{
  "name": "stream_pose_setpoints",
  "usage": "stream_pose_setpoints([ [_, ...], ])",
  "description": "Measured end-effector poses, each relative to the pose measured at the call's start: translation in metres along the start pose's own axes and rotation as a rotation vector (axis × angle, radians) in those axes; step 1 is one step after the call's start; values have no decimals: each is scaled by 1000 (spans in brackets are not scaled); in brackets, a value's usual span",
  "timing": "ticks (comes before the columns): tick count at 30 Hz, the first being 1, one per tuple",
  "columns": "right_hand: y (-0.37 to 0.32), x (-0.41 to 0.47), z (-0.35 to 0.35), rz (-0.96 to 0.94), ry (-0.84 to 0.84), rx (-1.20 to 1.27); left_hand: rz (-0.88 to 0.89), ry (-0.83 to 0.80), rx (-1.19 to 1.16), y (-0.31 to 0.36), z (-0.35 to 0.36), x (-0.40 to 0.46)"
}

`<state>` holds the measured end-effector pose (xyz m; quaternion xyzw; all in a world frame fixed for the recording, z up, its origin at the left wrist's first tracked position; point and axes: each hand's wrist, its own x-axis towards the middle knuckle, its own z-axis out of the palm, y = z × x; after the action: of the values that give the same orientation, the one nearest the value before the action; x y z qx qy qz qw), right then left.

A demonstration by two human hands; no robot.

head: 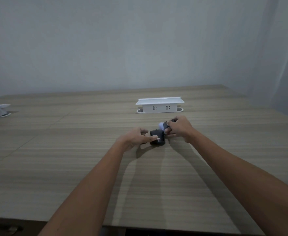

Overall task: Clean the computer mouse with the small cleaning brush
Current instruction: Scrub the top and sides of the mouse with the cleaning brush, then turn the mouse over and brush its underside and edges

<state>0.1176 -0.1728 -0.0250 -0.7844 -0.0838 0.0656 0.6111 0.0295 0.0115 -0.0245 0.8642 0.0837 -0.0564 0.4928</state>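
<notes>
Mouse (157, 137) on table (71, 150), left hand (136, 137) fingers clamped on it, right hand (178, 126) fingers gripping brush (163, 126).

Your left hand (136, 137) steadies the black computer mouse (157, 137) on the wooden table (71, 150), thumb across its top. Your right hand (177, 126) grips the small cleaning brush (164, 126), pale bristles just beyond the mouse. A white socket box (159, 105) stands behind.

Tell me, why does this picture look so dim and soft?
Head view: dim, bluish light; long soft arm shadows fall on the table; the mouse and brush between the hands look blurred; the wide lens bends the table's edges.
</notes>
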Motion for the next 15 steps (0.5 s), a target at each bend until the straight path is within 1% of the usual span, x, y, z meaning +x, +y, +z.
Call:
stream_pose_setpoints([
  [3,1,4,0,4,-21,0,-21,-89,2,6,-6,-5],
  [6,-2,5,-1,-17,-69,-25,10,-128,28,7,-15,-8],
  [9,-5,7,-7,-67,-139,-77,52,-100,90,6,-25,-6],
  [12,-10,6,-19,-123,-114,-155,82,-39,165,9,-34,5],
  [15,-14,1,-32,-156,-94,-239,129,-71,363,17,-38,15],
])
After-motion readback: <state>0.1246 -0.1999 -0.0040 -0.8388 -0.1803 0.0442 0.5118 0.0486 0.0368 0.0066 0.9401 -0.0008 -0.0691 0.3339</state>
